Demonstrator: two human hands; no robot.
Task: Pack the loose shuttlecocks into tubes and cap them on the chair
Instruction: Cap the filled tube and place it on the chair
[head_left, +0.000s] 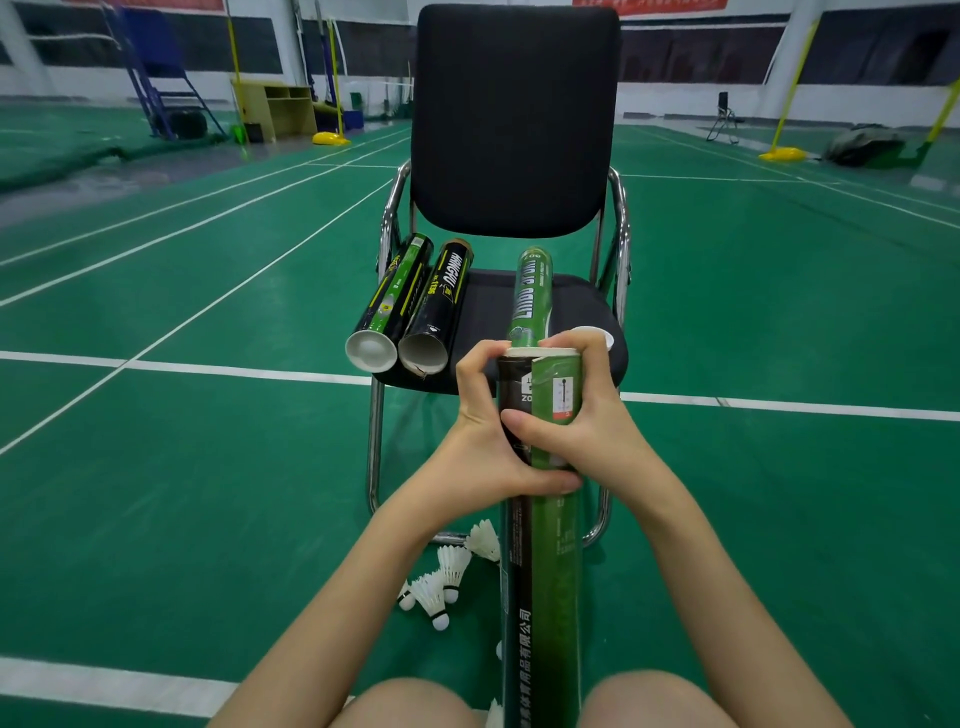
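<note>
I hold a tall black-and-green shuttlecock tube (543, 582) upright between my knees, in front of the black chair (514, 130). My left hand (485, 431) grips the tube's upper part from the left, and my right hand (582, 415) wraps it from the right with fingers over the white cap (540, 352) at its top. Three more tubes lie on the seat: a black-green one (392, 301) and a black one (436, 306) with open ends towards me, and a green one (532, 296). Several loose white shuttlecocks (447, 571) lie on the floor under the chair.
A white cap or tube end (597, 333) shows on the seat behind my right hand. Green court floor with white lines (234, 371) spreads all around. Net posts with yellow bases (330, 137), a wooden desk (275, 109) and a blue ladder stand (166, 93) are far behind.
</note>
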